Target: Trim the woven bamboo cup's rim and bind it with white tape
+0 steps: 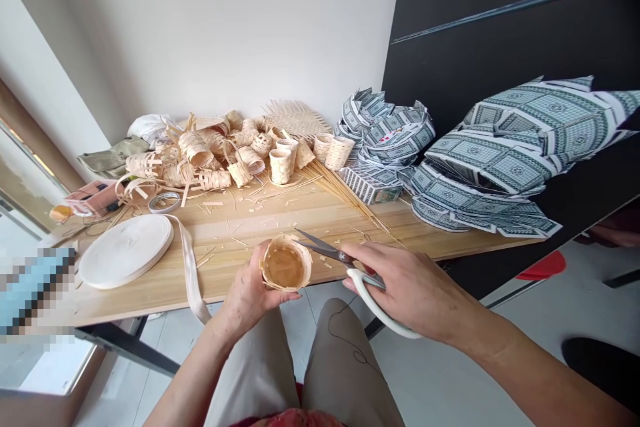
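Note:
My left hand [249,287] grips a small woven basket [287,264], its round mouth tipped up toward me. Fingers wrap its left side and the thumb lies under the near rim. In my right hand [400,280] is a pair of scissors [361,273] with white handles. The slightly parted blades point left, their tips close to the basket's right rim; I cannot tell whether they touch it. Both hands are at the near edge of the wooden table [220,273], above my lap. A dark thread [353,340] lies across my right trouser leg.
Behind are several woven baskets [281,165], a heap of curled strip weaving [200,150] and thin sticks [350,193]. A roll of white tape [127,250] lies left, its loose end hanging over the edge. Folded-card structures [495,153] stand right. Cut scraps litter the tabletop.

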The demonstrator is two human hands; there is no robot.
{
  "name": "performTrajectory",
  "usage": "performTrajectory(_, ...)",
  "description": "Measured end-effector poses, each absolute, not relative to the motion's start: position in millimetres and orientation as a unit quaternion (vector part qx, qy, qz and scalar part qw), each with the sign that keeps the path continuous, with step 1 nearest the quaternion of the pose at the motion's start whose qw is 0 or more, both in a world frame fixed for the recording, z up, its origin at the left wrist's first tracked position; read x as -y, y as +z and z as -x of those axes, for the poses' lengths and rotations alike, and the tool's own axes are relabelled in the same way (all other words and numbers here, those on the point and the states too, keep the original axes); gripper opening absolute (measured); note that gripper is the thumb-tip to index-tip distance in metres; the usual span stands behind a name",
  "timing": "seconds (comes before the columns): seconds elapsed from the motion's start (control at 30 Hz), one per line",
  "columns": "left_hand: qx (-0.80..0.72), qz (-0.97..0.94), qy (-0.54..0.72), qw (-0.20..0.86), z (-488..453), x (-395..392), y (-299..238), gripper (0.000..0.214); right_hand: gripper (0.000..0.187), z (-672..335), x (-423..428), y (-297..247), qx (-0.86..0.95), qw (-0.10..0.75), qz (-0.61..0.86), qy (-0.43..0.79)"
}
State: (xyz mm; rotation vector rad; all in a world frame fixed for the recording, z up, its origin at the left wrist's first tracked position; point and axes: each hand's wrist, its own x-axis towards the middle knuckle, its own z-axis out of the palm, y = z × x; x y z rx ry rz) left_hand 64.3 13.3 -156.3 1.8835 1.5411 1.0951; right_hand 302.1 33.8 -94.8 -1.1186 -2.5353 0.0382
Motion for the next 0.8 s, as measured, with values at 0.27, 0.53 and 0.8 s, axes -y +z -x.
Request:
performTrajectory(0.27, -0.550, -0.709, 0.373, 0.236, -70, -9, -152, 0.069, 0.016, -297, -34, -89, 0.906, 0.164, 0.390, 0.006)
performTrajectory(0.53, -0.524, -0.721, 0.379, 0.249, -70, -9, -155, 0.069, 0.014, -297, -33, -86, 0.905, 0.139, 0.399, 0.037)
performTrajectory(0.8, -0.494, -0.711, 0.402, 0.297, -66, -11, -162, 0.072, 0.014, -301, -36, -91, 0.918, 0.165, 0.356, 0.056)
